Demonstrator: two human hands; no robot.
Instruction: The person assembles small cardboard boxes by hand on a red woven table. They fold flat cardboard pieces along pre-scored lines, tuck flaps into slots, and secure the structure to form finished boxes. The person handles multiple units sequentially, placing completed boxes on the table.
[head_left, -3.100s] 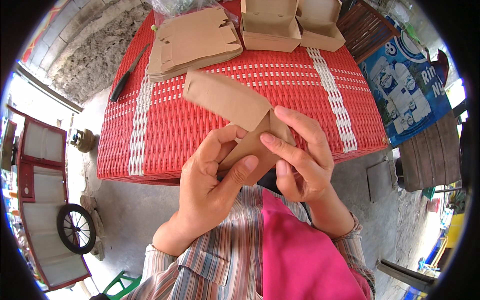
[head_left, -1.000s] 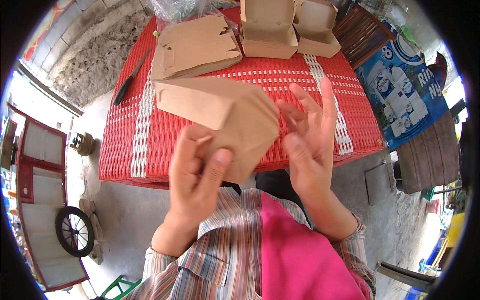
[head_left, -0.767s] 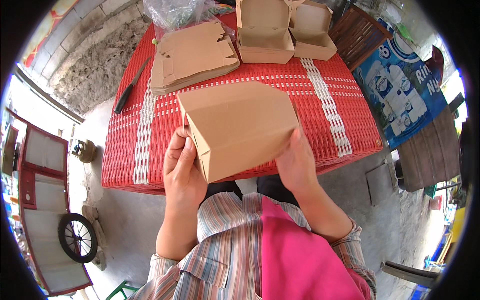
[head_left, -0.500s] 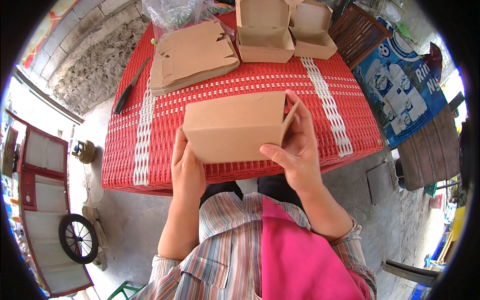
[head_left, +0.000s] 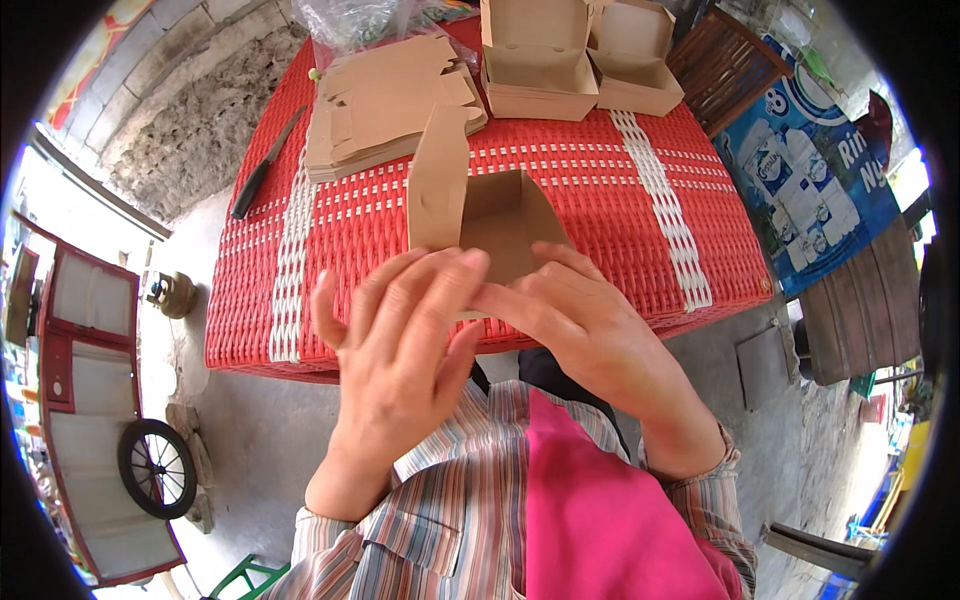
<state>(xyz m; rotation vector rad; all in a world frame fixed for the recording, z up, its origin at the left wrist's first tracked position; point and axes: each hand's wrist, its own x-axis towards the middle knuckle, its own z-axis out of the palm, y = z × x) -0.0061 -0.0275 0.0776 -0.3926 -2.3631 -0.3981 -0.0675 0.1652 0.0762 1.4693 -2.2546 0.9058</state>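
A brown cardboard box (head_left: pixel 520 215) is in front of me above the table's near part, its inside showing and its lid (head_left: pixel 436 190) standing up on the left. My right hand (head_left: pixel 585 320) is closed on the box's near end, fingers curled over the rim, index finger stretched leftward. Beside it my left hand (head_left: pixel 400 325) has its fingers apart, with the fingertips over the near left corner of the box and close to the right index finger. The hands hide most of the near end.
Flat cardboard blanks (head_left: pixel 385 100) lie stacked on the red woven table (head_left: pixel 340 280). Folded boxes (head_left: pixel 540 85) stand open at the far side, next to smaller boxes (head_left: pixel 637 85). A knife (head_left: pixel 265 165) rests at the left, near a clear plastic bag (head_left: pixel 350 22). A wooden chair (head_left: pixel 727 65) adjoins the far right.
The box has been turned from lying sideways, closed, to pointing away with its lid raised at the left. Both hands have moved together to its near end; the left has released its side.
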